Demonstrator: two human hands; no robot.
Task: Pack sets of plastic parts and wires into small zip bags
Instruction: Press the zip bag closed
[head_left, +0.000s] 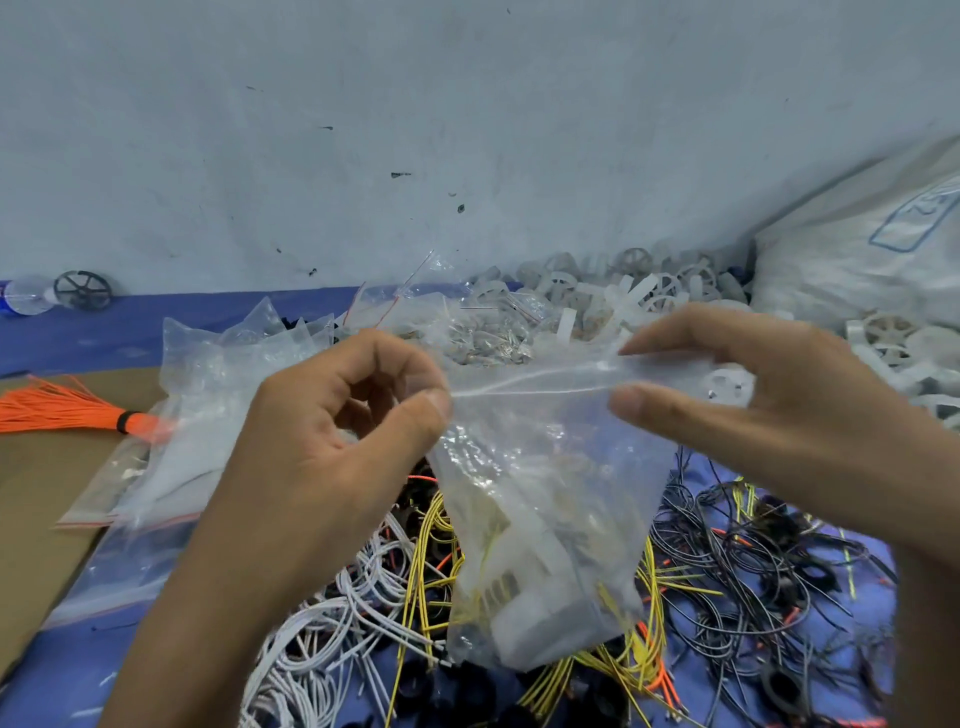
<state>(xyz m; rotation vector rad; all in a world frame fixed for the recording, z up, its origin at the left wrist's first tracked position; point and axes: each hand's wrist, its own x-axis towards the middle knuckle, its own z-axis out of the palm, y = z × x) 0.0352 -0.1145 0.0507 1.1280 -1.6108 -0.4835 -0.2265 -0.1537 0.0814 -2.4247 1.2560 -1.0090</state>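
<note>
My left hand (332, 431) pinches the bag (550, 499) at the left end of its zip (530, 384). My right hand (769, 405) brackets the right end; I cannot tell if it grips. The zip runs left to right between them, mid-frame, above the wires (727, 545).

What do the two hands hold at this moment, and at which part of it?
Both hold one clear zip bag by its top zip strip: the left hand pinches the left end, the right hand the right part.
</note>
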